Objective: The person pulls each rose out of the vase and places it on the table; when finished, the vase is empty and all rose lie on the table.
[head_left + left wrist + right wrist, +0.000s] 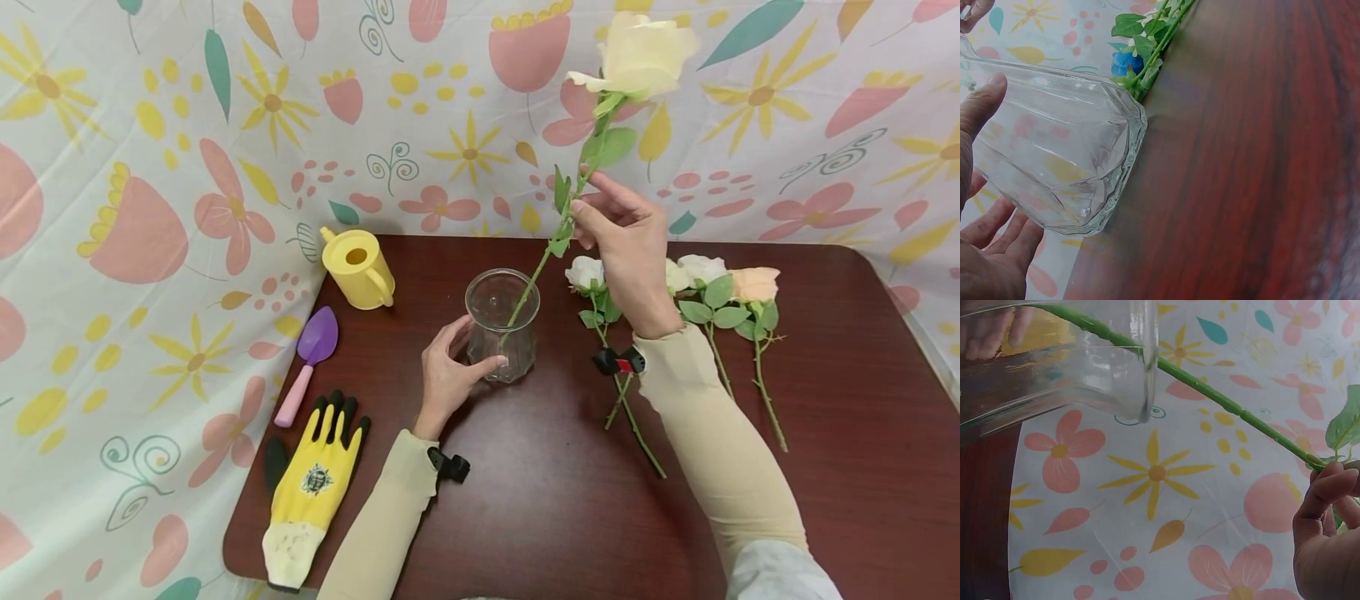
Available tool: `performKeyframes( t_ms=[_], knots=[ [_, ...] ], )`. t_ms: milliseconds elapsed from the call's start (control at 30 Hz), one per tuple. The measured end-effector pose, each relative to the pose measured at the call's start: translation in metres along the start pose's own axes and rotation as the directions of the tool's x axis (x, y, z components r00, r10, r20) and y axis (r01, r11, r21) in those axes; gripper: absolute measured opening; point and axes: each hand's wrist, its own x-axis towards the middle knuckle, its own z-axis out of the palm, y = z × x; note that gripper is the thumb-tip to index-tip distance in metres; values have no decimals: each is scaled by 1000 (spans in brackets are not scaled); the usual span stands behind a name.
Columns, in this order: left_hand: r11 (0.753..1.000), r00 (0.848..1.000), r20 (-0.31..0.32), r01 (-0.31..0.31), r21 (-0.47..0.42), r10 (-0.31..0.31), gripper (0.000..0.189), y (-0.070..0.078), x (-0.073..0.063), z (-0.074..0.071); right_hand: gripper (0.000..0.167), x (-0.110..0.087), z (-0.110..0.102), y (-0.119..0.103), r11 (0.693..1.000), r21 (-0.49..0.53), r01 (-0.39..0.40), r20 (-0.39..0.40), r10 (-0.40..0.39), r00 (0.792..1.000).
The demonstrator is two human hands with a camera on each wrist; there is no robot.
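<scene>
A clear glass vase stands on the dark table, its open rim facing up. My left hand grips it from the left, thumb on the near side and fingers round the far side; the left wrist view shows its faceted wall between them. My right hand pinches the leafy stem of a cream rose between thumb and fingers. The bloom is high above the hand. The tilted stem passes through the vase mouth, its lower end inside the glass.
Several more roses, among them a white one and a peach one, lie right of the vase. Leftward are a yellow watering can, a purple trowel and a yellow-and-black glove. A flower-printed cloth hangs behind. A blue flower shows beyond the vase.
</scene>
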Motion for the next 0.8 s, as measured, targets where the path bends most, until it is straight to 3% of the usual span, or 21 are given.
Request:
performKeyframes(
  t_ms=[367, 800],
  knots=[
    [1000, 1000, -7, -4, -6, 4, 79, 1, 0, 0, 42, -6, -14, 0, 991, 134, 27, -112, -12, 994],
    [1000, 1000, -7, -13, 0, 13, 79, 0, 0, 0, 38, 0, -30, -19, 936, 344, 76, -220, 2, 975]
  ],
)
